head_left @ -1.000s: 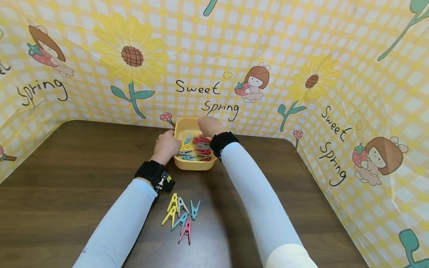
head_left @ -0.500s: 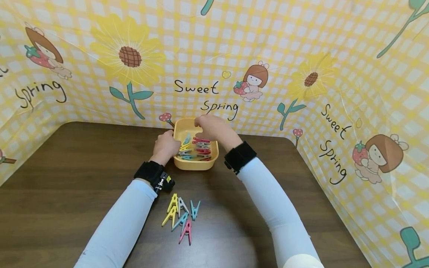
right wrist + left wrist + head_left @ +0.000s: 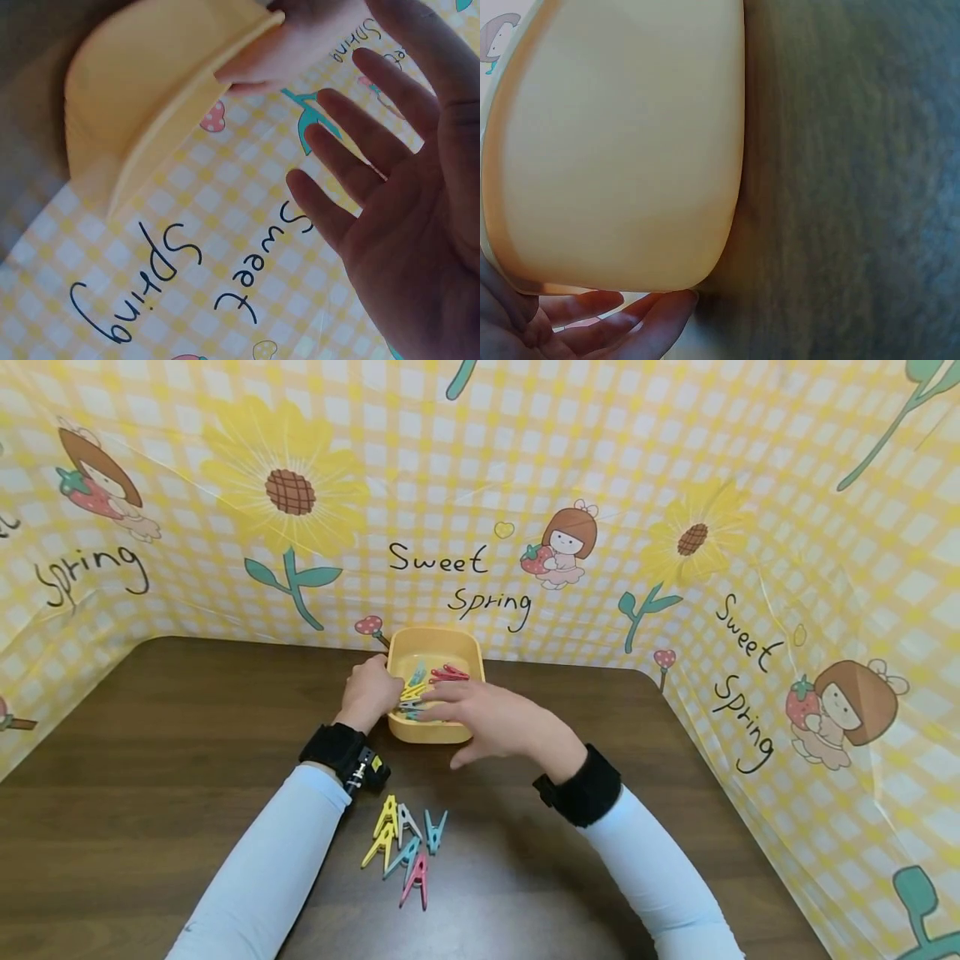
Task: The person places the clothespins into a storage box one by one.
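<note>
A yellow plastic tub (image 3: 427, 732) stands at the back of the table with several clothespins in it, among them a red clothespin (image 3: 450, 673) and a yellow one. My left hand (image 3: 371, 693) grips the tub's left side, its fingers against the outer wall in the left wrist view. Over the tub's front right rim, my right hand (image 3: 491, 718) spreads its fingers and covers part of the contents. In the right wrist view its palm (image 3: 405, 247) holds nothing. Closer to the front lie loose clothespins: yellow ones (image 3: 386, 817), a white one (image 3: 407, 820), teal ones (image 3: 435, 832) and a pink one (image 3: 415, 881).
A yellow checked cloth (image 3: 450, 460) printed with flowers and figures rises behind the tub and along both sides. The dark wooden table (image 3: 187, 735) spreads out on either side of the arms.
My right hand has come back toward me and down from the tub's far right, fingers now spread over its front. The left hand keeps its place, and the loose clothespins have not moved.
</note>
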{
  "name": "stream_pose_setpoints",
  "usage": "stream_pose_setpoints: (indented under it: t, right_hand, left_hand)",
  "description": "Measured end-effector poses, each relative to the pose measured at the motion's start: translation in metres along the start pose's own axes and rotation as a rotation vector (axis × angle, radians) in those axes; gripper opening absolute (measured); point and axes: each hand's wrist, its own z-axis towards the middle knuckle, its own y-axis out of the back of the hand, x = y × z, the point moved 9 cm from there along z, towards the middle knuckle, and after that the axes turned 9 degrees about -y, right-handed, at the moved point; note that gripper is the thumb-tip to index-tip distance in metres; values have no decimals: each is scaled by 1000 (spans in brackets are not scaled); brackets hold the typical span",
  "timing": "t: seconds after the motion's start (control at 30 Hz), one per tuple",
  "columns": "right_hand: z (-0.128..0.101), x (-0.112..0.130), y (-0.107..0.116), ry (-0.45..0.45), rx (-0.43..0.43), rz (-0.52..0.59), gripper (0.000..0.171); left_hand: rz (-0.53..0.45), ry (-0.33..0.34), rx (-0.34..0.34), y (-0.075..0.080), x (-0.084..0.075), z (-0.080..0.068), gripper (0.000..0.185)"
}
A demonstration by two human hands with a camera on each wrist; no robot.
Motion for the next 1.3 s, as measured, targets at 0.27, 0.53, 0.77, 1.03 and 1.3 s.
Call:
stream_pose_setpoints:
  t: [0.27, 0.53, 0.77, 1.03, 1.3]
  right_hand:
    - [-22, 18, -26, 46, 40, 8, 65]
    - [-24, 41, -53, 118, 138, -27, 56]
    - [-19, 52, -71, 125, 208, -39, 51]
    - [-19, 59, -79, 139, 232, -81, 36]
    - [-16, 59, -88, 146, 237, -107, 17]
  left_hand:
    - [-16, 15, 13, -2, 0, 0, 53]
    - [-13, 13, 0, 0, 2, 0, 55]
    - [-9, 8, -3, -2, 5, -1, 52]
    - [2, 0, -4, -2, 2, -1, 52]
    - [-7, 2, -1, -3, 1, 1, 55]
